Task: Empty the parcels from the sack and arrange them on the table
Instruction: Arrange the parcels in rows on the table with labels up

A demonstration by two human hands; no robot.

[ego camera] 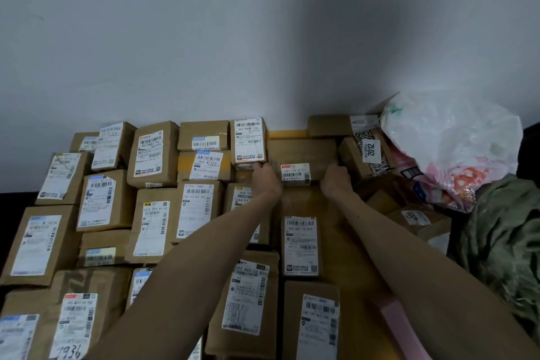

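A long brown cardboard parcel [302, 155] with a small white label lies near the back wall. My left hand [266, 180] grips its left end and my right hand [336, 180] grips its right end. Several labelled brown parcels lie in rows to the left, among them a tall box [248, 140] right beside my left hand. A parcel marked 2012 [365, 155] sits just right of the held parcel. The green sack [502, 231] is slumped at the right edge.
A white plastic bag [450, 137] with pink and red contents lies on top at the back right. A yellow strip of table [289, 134] shows behind the held parcel. A pale wall [263, 52] stands close behind the rows. A pink parcel [400, 327] lies near my right forearm.
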